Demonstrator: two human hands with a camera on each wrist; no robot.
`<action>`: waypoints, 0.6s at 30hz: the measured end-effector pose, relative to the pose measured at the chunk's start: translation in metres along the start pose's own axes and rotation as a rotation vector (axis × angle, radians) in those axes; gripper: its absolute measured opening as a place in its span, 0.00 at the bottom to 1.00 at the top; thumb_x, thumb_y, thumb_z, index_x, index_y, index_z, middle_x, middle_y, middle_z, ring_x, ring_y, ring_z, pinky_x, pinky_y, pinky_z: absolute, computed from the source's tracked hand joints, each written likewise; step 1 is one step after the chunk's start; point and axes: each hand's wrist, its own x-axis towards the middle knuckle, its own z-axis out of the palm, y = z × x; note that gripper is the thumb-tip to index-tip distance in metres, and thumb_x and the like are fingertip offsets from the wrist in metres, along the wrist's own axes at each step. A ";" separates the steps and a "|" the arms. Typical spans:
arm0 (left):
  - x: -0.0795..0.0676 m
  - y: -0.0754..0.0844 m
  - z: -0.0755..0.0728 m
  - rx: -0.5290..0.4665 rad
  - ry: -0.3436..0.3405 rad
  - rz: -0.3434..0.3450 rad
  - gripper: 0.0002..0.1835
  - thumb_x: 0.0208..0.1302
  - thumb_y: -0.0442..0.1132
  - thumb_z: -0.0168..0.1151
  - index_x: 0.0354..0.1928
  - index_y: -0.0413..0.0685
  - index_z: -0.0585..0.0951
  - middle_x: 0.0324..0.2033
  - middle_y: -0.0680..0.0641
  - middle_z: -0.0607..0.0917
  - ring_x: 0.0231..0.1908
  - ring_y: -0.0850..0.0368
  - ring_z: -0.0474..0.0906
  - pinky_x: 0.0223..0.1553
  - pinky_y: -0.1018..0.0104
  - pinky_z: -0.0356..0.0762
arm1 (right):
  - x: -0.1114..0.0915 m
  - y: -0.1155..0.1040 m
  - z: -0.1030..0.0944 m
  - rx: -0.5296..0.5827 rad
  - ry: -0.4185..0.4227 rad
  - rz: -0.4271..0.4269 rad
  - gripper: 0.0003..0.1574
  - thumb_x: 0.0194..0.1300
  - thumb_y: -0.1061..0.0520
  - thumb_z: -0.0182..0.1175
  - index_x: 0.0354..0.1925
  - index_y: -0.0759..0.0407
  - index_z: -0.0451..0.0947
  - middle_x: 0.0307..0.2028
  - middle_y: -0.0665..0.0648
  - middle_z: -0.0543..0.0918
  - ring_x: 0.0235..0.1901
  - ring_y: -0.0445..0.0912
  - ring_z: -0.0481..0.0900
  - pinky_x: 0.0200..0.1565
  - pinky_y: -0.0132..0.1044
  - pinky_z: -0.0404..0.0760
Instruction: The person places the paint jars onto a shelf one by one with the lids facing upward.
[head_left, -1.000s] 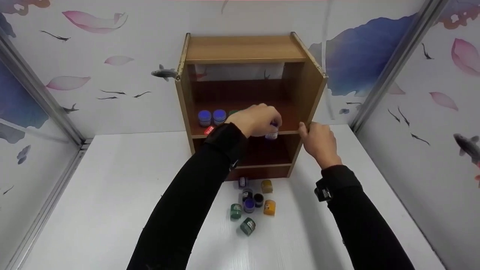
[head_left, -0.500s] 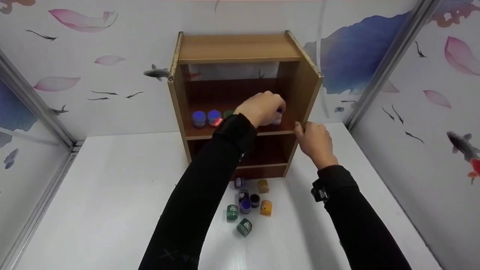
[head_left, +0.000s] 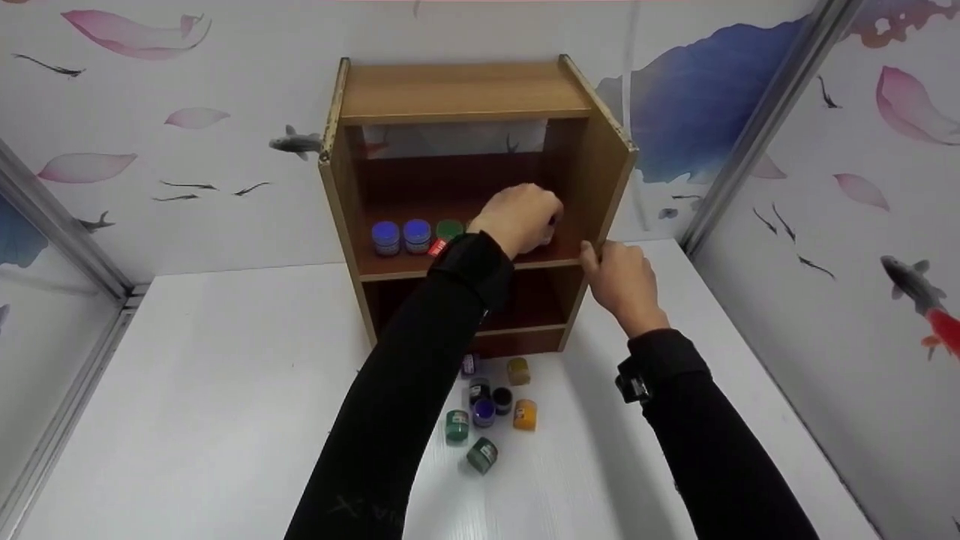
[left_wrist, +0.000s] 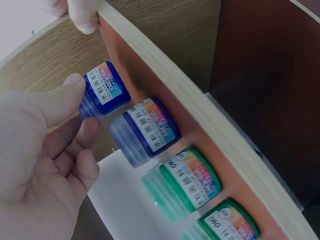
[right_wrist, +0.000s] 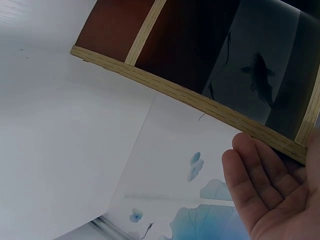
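Observation:
My left hand [head_left: 519, 217] pinches a blue-lidded paint jar [left_wrist: 106, 90] at the right end of the wooden cabinet's [head_left: 465, 91] middle shelf, close to its side panel. In the left wrist view, the thumb lies on this jar's side while the other fingers bend below it. Beside it along the shelf stand another blue jar [left_wrist: 145, 131] and green jars [left_wrist: 185, 182]. Two blue-lidded jars [head_left: 401, 237] are at the shelf's left end. My right hand [head_left: 624, 285] grips the front edge of the cabinet's right side panel; its fingers [right_wrist: 240, 170] lie along the outside.
Several paint jars, among them green [head_left: 457, 426], purple [head_left: 484, 412] and orange [head_left: 525, 415] ones, sit on the white table [head_left: 225, 405] before the cabinet. A small red tag [head_left: 437, 247] shows by the shelf's left part. Printed walls [head_left: 847, 225] enclose the table.
My left hand has lifted the blue jar from in front of the shelf edge up onto the shelf's right end. My right hand keeps its grip on the panel. The head view has shifted slightly.

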 end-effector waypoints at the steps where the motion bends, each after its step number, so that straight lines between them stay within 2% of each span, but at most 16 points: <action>1: 0.000 0.000 0.001 0.011 0.011 0.000 0.13 0.71 0.40 0.56 0.53 0.50 0.82 0.52 0.48 0.83 0.54 0.55 0.78 0.58 0.61 0.75 | 0.000 0.000 0.000 0.001 0.000 -0.002 0.30 0.75 0.43 0.43 0.20 0.58 0.68 0.21 0.57 0.71 0.24 0.52 0.73 0.26 0.43 0.70; 12: 0.002 -0.003 0.012 0.106 0.074 0.005 0.10 0.71 0.41 0.57 0.50 0.50 0.83 0.47 0.49 0.85 0.51 0.52 0.78 0.57 0.59 0.74 | 0.001 -0.001 -0.001 -0.002 0.010 -0.007 0.30 0.74 0.43 0.43 0.20 0.59 0.69 0.21 0.57 0.72 0.24 0.52 0.73 0.26 0.43 0.70; 18: -0.001 -0.004 0.012 0.097 0.095 0.031 0.14 0.72 0.41 0.55 0.56 0.51 0.80 0.50 0.47 0.84 0.53 0.50 0.78 0.59 0.58 0.74 | 0.001 0.000 0.000 -0.004 0.019 -0.026 0.30 0.75 0.44 0.43 0.20 0.60 0.68 0.21 0.59 0.72 0.25 0.54 0.75 0.28 0.47 0.73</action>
